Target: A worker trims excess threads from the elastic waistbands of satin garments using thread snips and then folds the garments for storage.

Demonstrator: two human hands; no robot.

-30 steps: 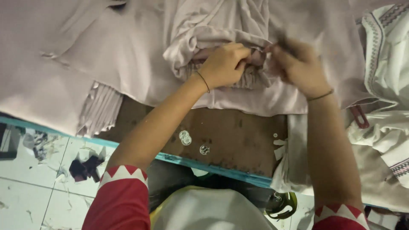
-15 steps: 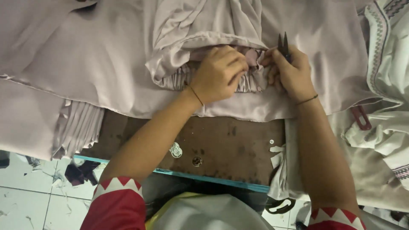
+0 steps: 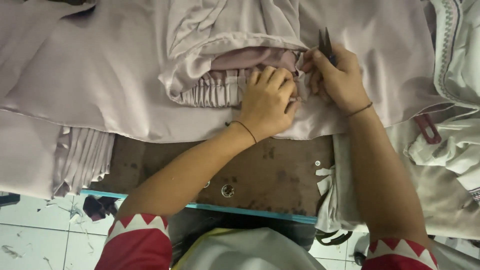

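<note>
A pale lilac garment (image 3: 125,85) lies spread over a brown wooden table (image 3: 260,175). Its gathered, pleated band (image 3: 212,90) is bunched near the middle. My left hand (image 3: 267,100) presses down on that band, fingers curled over the cloth. Right beside it, my right hand (image 3: 337,77) grips small dark thread snips (image 3: 325,45), whose blades point up and away from me. The two hands touch at the fabric's fold. Both wrists carry a thin dark cord.
White embroidered cloth (image 3: 455,75) is piled at the right, with a red clip-like piece (image 3: 426,127) on it. A pleated strip (image 3: 82,160) hangs off the table's left front. White tiled floor (image 3: 35,235) with fabric scraps lies below. Dark scissors handles (image 3: 330,238) hang by the front edge.
The view has shifted so the work sits higher and more to the right. My hands have stayed together on the pleated band, and the snips' blades now stand clear above my right hand.
</note>
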